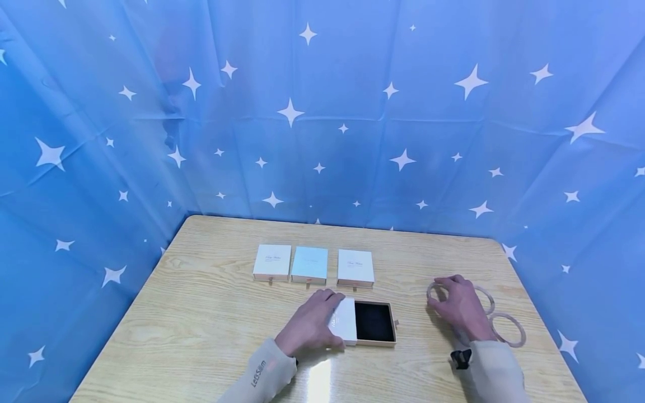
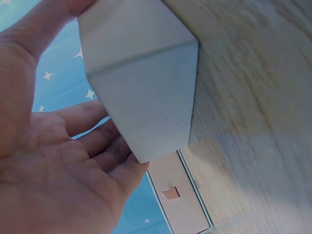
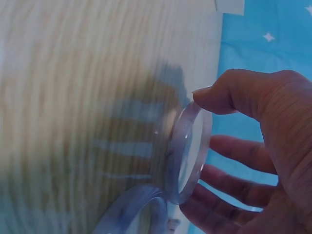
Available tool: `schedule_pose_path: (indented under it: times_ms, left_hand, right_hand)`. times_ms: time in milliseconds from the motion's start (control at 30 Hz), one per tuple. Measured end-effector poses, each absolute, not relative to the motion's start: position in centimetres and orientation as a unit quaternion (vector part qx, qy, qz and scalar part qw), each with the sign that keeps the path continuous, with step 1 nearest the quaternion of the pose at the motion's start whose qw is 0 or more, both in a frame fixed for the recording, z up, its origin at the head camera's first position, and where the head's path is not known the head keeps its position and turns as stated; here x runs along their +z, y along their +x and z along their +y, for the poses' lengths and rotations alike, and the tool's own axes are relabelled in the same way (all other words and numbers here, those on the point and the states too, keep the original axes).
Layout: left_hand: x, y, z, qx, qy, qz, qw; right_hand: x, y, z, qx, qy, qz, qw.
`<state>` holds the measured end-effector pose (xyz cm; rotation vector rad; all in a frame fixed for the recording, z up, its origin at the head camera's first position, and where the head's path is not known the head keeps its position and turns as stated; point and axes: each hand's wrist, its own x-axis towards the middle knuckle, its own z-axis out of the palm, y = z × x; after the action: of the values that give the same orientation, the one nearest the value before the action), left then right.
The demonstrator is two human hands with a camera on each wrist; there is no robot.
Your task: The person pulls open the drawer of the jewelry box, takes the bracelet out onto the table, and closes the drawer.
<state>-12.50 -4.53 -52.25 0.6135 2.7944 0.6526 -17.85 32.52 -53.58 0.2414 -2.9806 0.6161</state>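
Observation:
My left hand [image 1: 313,322] holds a small white drawer box [image 1: 344,321] at its left end, thumb on the near side and fingers on the far side. Its drawer, lined in black [image 1: 374,322], sticks out to the right. In the left wrist view, the box's plain white end [image 2: 146,107] faces the palm. Over at the right, my right hand [image 1: 461,308] pinches a pale translucent bangle [image 3: 176,151] between thumb and fingertips. Another bangle [image 3: 131,204] lies close by it, and a separate bangle [image 1: 523,337] rests right of the wrist.
Behind the drawer box stand a white box [image 1: 272,261], a light blue box [image 1: 309,264] and another white box [image 1: 355,267] in a row, pull tabs facing me. A blue curtain with white stars [image 1: 322,140] surrounds the wooden table [image 1: 201,313].

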Motion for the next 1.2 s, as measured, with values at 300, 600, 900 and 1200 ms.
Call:
schedule_pose_path:
  times_ms: [300,600,900,1200]
  left_hand:
    - [-52.4,-12.6,-4.6,0.232,0.202,0.946,0.106]
    - [-52.5,-12.6,-4.5,0.232,0.204,0.946,0.104]
    - [-52.5,-12.6,-4.5,0.237,0.201,0.945,0.106]
    - [-52.5,-12.6,-4.5,0.239,0.199,0.944,0.107]
  right_hand:
    - [-53.9,-18.0,32.9,0.197,0.069,-0.978,0.025]
    - [-54.2,-18.0,33.4,0.207,0.07,-0.975,0.031]
    - [-53.9,-17.5,33.3,0.214,0.082,-0.973,0.037]
    - [-52.8,-17.3,32.3,0.247,0.096,-0.962,0.063]
